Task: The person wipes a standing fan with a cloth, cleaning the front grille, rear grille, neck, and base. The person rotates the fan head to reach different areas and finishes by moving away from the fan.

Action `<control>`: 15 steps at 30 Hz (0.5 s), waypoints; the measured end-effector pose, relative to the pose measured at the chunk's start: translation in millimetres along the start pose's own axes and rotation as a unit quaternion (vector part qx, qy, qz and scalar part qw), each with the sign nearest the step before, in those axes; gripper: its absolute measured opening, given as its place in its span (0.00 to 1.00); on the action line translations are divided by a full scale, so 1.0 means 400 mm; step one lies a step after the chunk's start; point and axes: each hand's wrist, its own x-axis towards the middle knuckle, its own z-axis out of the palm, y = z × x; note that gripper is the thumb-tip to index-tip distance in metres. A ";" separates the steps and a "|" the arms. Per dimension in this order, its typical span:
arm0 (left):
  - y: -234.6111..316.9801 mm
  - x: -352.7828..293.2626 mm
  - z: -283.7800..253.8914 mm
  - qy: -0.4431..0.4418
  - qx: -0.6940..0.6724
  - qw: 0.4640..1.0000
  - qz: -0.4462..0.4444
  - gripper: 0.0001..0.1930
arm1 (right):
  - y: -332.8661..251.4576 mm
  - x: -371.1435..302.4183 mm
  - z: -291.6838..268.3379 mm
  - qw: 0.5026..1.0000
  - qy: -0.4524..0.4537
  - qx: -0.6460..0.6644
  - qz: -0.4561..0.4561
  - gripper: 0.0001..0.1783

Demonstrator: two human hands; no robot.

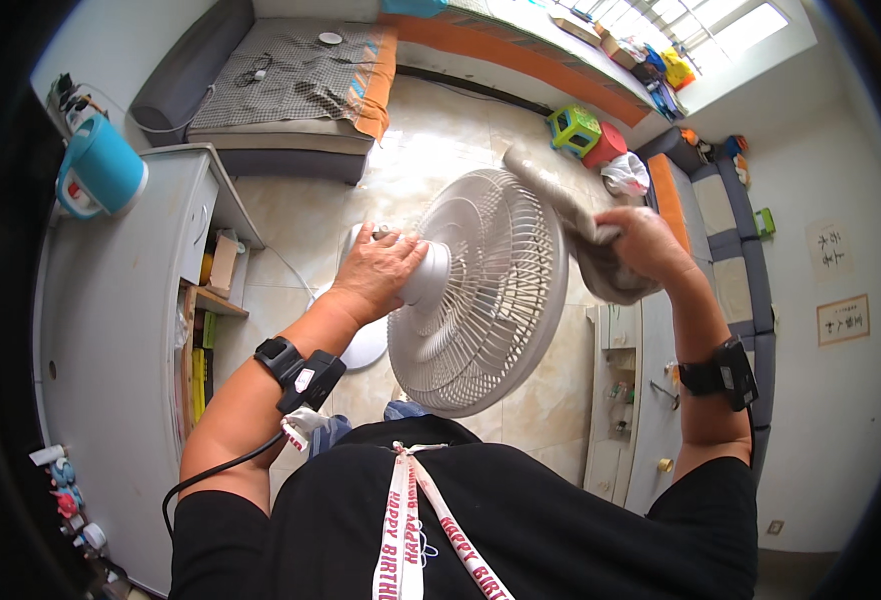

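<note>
Black fabric shirt [581, 500] foremost, a half-curled left hand [376, 270] holds a round white plastic fan's [496, 320] housing [443, 272], likely its sturdiest grip; right hand [646, 240] clenches soft grey-beige cloth [611, 272].

This is a home's living room: a grey sofa [183, 75] with a checked cover [296, 75], another sofa [755, 255] along the right wall, framed calligraphy [843, 320], a barred window [721, 28], a turquoise kettle [106, 165] and glossy floor tiles [291, 215].

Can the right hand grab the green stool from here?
Probably not: the right hand is holding a greyish cloth by the white fan, and the green plastic stool is farther off across the floor.
</note>
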 end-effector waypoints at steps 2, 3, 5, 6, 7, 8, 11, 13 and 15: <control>0.000 0.000 -0.002 0.016 0.024 1.000 -0.008 0.40 | 0.024 -0.010 0.006 0.963 0.089 0.250 0.050 0.25; 0.000 -0.002 -0.004 0.021 0.030 0.999 -0.014 0.40 | 0.026 -0.019 0.007 0.926 0.120 0.356 0.020 0.25; -0.002 -0.004 -0.010 0.017 0.032 0.999 -0.025 0.41 | -0.016 -0.029 0.050 0.906 0.196 0.372 -0.059 0.25; -0.003 -0.004 -0.013 0.014 0.032 0.999 -0.025 0.41 | -0.051 -0.041 0.077 0.895 0.226 0.380 -0.054 0.25; -0.005 -0.004 -0.016 0.005 0.033 0.999 -0.032 0.41 | -0.091 -0.067 0.110 0.916 0.262 0.278 -0.122 0.27; -0.004 -0.004 -0.018 0.007 0.029 0.999 -0.032 0.42 | -0.134 -0.097 0.143 0.924 0.286 0.196 -0.163 0.27; -0.002 -0.003 -0.024 0.009 0.016 0.999 -0.026 0.39 | -0.225 -0.191 0.218 0.931 0.319 0.029 -0.174 0.24; 0.001 -0.002 -0.027 0.006 0.032 0.999 -0.026 0.41 | -0.249 -0.276 0.265 0.944 0.293 0.031 -0.150 0.25; 0.003 -0.001 -0.029 -0.002 0.036 0.999 -0.028 0.42 | -0.254 -0.355 0.335 0.949 0.269 0.065 -0.148 0.24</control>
